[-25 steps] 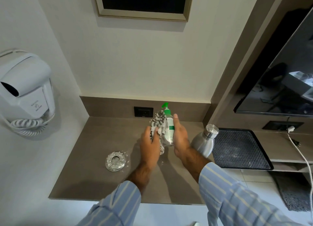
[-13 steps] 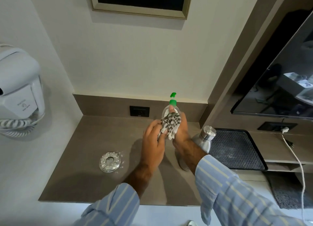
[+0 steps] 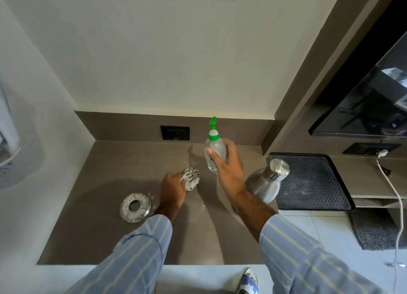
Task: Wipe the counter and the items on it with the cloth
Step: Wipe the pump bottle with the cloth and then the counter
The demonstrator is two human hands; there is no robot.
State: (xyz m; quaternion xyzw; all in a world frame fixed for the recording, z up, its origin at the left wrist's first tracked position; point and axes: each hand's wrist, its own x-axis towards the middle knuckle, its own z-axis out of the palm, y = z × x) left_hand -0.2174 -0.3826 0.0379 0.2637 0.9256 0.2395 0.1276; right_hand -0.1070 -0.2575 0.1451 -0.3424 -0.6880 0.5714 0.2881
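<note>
1. Holding the pump bottle (image 3: 214, 152) clear of the counter (image 3: 110, 205) in my right hand (image 3: 229, 170), I have my fingers and thumb closed around its clear body, green pump upright, toward the far right part of the counter.
2. My left hand (image 3: 172, 190) is closed on the bunched striped cloth (image 3: 191, 178), which is pressed onto the counter near the middle, just left of where the bottle hangs.
3. From the head view, a steel bottle (image 3: 267, 183) stands at the counter's right edge, partly behind my right forearm; a round metal dish (image 3: 134, 206) lies to the near left of my left hand. A few wet spots show on the surface near my left wrist.
4. To do this step well, I judge I should keep the bottle lifted and steady while sweeping the cloth over the patch it would stand on, pressing flat and working toward the wet spots, and mind my right forearm so it does not knock the steel bottle.
5. Against half a second ago: then both hands were together, the cloth wrapped around the bottle. Now they are apart, the cloth has dropped to the counter, and the bottle is bare in my right hand.
6. The camera has also tilted down; the framed picture on the wall is out of view.
</note>
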